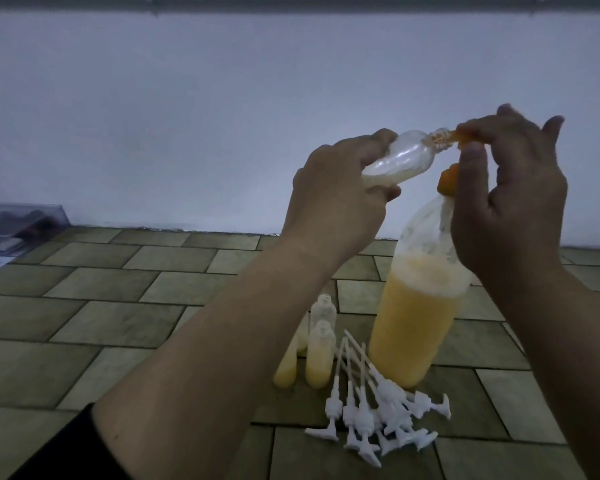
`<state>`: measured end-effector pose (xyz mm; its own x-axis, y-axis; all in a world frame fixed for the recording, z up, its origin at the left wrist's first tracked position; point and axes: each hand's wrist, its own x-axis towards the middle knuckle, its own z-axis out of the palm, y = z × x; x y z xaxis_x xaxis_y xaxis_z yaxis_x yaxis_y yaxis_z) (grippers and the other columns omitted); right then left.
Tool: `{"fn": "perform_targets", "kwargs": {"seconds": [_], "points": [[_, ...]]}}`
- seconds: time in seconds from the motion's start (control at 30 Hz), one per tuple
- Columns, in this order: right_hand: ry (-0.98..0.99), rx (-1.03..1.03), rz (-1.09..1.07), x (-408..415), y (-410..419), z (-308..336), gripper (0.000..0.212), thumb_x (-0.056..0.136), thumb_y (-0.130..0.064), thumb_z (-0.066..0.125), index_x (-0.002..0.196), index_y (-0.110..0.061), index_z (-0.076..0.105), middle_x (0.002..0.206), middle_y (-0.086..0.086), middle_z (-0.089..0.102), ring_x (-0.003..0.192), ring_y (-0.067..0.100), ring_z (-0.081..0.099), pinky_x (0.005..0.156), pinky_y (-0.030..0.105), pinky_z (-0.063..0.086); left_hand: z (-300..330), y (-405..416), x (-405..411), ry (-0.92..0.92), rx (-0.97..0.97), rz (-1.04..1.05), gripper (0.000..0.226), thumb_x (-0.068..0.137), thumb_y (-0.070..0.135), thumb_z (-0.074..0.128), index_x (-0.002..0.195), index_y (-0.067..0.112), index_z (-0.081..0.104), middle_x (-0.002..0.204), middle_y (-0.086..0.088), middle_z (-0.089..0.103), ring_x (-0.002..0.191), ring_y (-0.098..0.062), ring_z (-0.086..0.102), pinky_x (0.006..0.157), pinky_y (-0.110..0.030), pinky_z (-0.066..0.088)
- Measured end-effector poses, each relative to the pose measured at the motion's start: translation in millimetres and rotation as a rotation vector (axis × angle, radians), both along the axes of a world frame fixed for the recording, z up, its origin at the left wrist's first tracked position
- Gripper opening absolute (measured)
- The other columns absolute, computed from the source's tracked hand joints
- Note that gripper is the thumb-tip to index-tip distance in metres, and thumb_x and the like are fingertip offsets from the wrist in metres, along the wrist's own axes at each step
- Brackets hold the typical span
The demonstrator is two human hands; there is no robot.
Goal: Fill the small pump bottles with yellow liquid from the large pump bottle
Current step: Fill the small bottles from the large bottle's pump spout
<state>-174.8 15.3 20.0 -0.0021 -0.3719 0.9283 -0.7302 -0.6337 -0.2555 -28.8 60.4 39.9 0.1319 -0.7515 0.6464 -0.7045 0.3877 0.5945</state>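
- The small pump bottle (156,160) lay nearly on its side in the air, its open neck touching the orange spout (463,136) of the large pump bottle (418,317); only a thin pool of pale liquid sat along its lower wall, so I judged the filling barely begun.
- The left hand (333,188) was wrapped around the small bottle's body, thumb under and fingers over.
- The right hand (510,188) pinched the spout at the neck; it hid the pump head, so whether it was also pressing could not be told.
- To do this well, the neck should stay seated on the spout, and the bottle's base should drop lower so liquid runs in rather than back out.
- The large bottle stood upright on the tiled surface (118,306), over half full.
- Beside it stood other small bottles (321,355), partly filled and uncapped, with loose white pump tops (378,414) heaped in front.
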Motion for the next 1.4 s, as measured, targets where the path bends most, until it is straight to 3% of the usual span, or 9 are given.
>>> {"fn": "perform_targets", "kwargs": {"seconds": [0.07, 0.3, 0.47, 0.83, 0.97, 1.23, 1.4], "points": [[-0.011, -0.015, -0.012, -1, -2, 1, 0.045, 0.098, -0.033, 0.028, 0.118, -0.006, 0.057, 0.124, 0.012, 0.059, 0.132, 0.022, 0.042, 0.116, 0.022, 0.002, 2, 0, -2, -0.013, -0.020, -0.001, 0.043, 0.080, 0.013, 0.070, 0.120, 0.026, 0.060, 0.113, 0.008, 0.064, 0.102, -0.017, 0.055, 0.091, -0.038, 0.048], [-0.066, -0.024, 0.005, 4, -8, -15, 0.032, 0.098, -0.020, 0.036, 0.114, -0.002, 0.057, 0.113, 0.013, 0.061, 0.111, 0.023, 0.053, 0.117, 0.028, 0.012, -9, -3, -3, -0.029, 0.000, -0.007, 0.043, 0.079, 0.017, 0.070, 0.119, 0.026, 0.060, 0.111, 0.011, 0.065, 0.101, -0.017, 0.056, 0.090, -0.038, 0.047], [-0.069, -0.045, 0.033, 5, -2, -6, 0.038, 0.097, -0.024, 0.033, 0.114, -0.001, 0.058, 0.114, 0.014, 0.061, 0.115, 0.023, 0.052, 0.118, 0.032, 0.013, -1, -2, 2, 0.015, 0.018, -0.021, 0.045, 0.079, 0.015, 0.071, 0.121, 0.028, 0.060, 0.112, 0.013, 0.063, 0.102, -0.012, 0.055, 0.093, -0.031, 0.046], [-0.036, -0.015, 0.017, 5, -4, -15, 0.039, 0.098, -0.026, 0.033, 0.114, -0.001, 0.058, 0.114, 0.015, 0.061, 0.112, 0.024, 0.053, 0.117, 0.026, 0.010, -8, -1, 0, 0.066, 0.037, -0.031, 0.046, 0.077, 0.013, 0.072, 0.120, 0.027, 0.061, 0.113, 0.011, 0.064, 0.102, -0.013, 0.057, 0.093, -0.034, 0.047], [-0.026, -0.035, 0.028, 1, -1, -2, 0.043, 0.099, -0.029, 0.030, 0.115, -0.001, 0.059, 0.115, 0.016, 0.062, 0.115, 0.024, 0.053, 0.119, 0.034, 0.013, 1, 0, 2, 0.053, 0.028, -0.037, 0.046, 0.078, 0.015, 0.071, 0.120, 0.028, 0.060, 0.113, 0.013, 0.064, 0.103, -0.012, 0.055, 0.093, -0.031, 0.046], [-0.056, -0.008, -0.015, 7, -5, -17, 0.036, 0.099, -0.025, 0.034, 0.117, -0.003, 0.056, 0.118, 0.014, 0.060, 0.115, 0.023, 0.052, 0.119, 0.032, 0.012, -8, -1, -1, 0.025, 0.019, -0.022, 0.046, 0.079, 0.015, 0.070, 0.122, 0.026, 0.060, 0.116, 0.008, 0.065, 0.106, -0.017, 0.056, 0.095, -0.039, 0.045], [-0.016, -0.007, 0.008, 2, 0, -8, 0.039, 0.099, -0.027, 0.032, 0.115, -0.002, 0.058, 0.116, 0.015, 0.061, 0.113, 0.021, 0.051, 0.118, 0.032, 0.012, -2, 1, 2, 0.016, 0.033, -0.017, 0.047, 0.078, 0.014, 0.072, 0.121, 0.027, 0.060, 0.113, 0.011, 0.065, 0.104, -0.015, 0.056, 0.095, -0.036, 0.045]]}}
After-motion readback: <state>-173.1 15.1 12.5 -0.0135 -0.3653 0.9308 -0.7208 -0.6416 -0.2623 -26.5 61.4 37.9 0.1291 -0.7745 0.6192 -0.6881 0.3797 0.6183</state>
